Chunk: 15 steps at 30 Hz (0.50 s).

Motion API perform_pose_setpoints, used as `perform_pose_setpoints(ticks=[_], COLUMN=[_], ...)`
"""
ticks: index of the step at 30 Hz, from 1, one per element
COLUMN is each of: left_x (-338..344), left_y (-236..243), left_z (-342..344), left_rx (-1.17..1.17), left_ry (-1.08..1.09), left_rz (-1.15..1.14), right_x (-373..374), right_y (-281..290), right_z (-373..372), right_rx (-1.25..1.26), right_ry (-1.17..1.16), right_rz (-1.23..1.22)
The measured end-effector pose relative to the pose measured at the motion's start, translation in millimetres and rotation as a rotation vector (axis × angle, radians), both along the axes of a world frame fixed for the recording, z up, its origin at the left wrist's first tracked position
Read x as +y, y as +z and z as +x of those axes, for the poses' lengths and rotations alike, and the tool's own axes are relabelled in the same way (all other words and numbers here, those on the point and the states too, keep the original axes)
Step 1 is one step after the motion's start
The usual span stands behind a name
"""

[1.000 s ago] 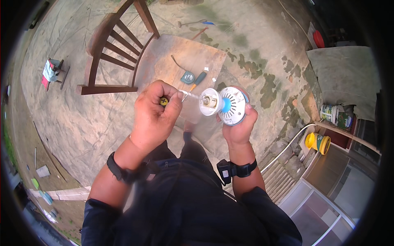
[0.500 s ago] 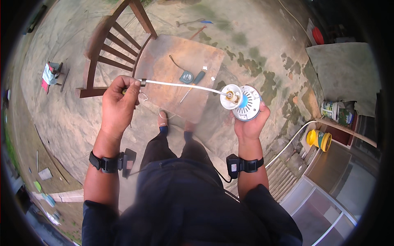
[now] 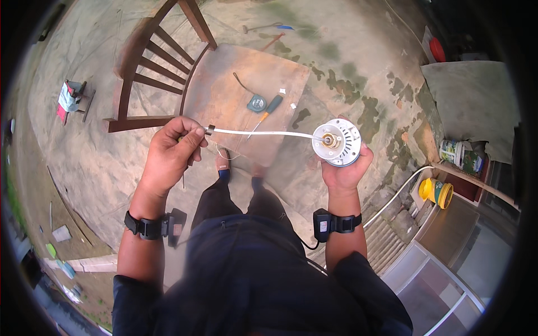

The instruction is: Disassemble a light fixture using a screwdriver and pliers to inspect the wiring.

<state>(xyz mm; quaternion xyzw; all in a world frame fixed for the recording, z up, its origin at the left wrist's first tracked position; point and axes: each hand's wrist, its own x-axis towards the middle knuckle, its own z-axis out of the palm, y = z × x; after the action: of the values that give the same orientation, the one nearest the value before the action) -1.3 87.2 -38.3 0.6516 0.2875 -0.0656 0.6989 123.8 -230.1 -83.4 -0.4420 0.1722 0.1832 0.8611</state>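
My left hand (image 3: 175,150) is closed in a pinch at the near end of a thin white cord (image 3: 258,133), where a short dark collar (image 3: 209,130) sits just past the fingertips. The cord stretches almost straight to the right, into the cup-shaped middle of a round white slotted fitting (image 3: 350,140). Brass-coloured metal shows inside that cup. From below and the right, my right hand (image 3: 346,171) grips the fitting, its thumb at the rim and most fingers hidden underneath. Both hands are above the ground, in front of a wooden chair.
On the chair's seat (image 3: 224,73) lie a teal tape measure (image 3: 256,103), a screwdriver (image 3: 272,106) and small white scraps. Slats form its backrest (image 3: 126,73) at the left. A yellow bucket (image 3: 436,192) stands at the right. A small stool with cloth (image 3: 68,99) is far left.
My left hand has shifted right and slightly down with the cord's end. The fitting has turned in my right hand, so its cup now lies more over the slotted disc.
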Motion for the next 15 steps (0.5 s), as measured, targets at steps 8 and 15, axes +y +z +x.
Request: perform_pose_setpoints(ticks=[8, 15], left_x=[-5, -3], left_y=[-19, -30], left_z=[0, 1], left_rx=[0.045, 0.123], left_ry=[0.041, 0.141], left_rz=[-0.262, -0.113], right_x=[-3, -5], right_y=[5, 5], right_z=[1, 1], right_rx=[-0.012, -0.006], right_ry=[-0.035, -0.021], right_rz=[-0.041, -0.032])
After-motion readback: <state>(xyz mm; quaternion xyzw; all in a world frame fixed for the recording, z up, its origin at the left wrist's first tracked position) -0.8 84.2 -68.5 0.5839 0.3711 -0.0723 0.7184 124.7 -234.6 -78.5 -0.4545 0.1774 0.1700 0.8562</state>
